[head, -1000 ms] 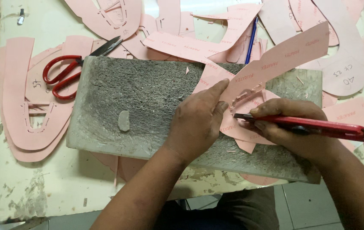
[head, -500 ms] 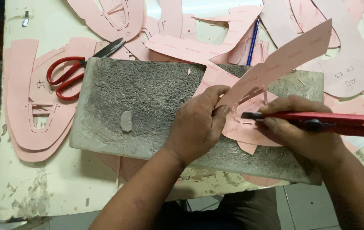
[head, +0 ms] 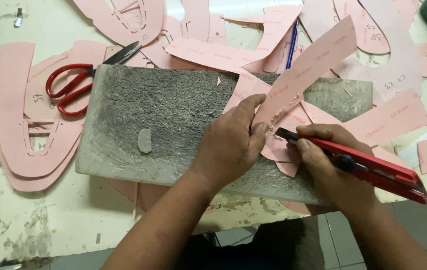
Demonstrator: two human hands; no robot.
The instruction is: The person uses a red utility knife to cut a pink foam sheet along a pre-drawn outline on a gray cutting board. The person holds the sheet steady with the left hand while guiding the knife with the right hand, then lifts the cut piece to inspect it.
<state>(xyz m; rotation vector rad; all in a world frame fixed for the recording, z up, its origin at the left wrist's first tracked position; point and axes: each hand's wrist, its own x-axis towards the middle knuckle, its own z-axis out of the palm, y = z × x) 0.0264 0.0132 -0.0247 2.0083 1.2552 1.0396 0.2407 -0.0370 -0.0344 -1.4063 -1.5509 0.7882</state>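
My left hand presses flat on a pink paper pattern piece that lies across a scarred grey cutting board. The fingertips pin the paper just left of several small cut slits. My right hand grips a red utility knife, its tip touching the pink paper next to my left fingers. The knife's body slants down to the right past the board's edge.
Red-handled scissors lie left of the board on pink shoe-shaped patterns. More pink cut-outs cover the back of the worn white table. A blue pen lies among them. A small grey oval scrap rests on the board.
The knife has tilted from nearly level to slanting down to the right, its tip staying at the paper. My left hand keeps pressing the pattern.
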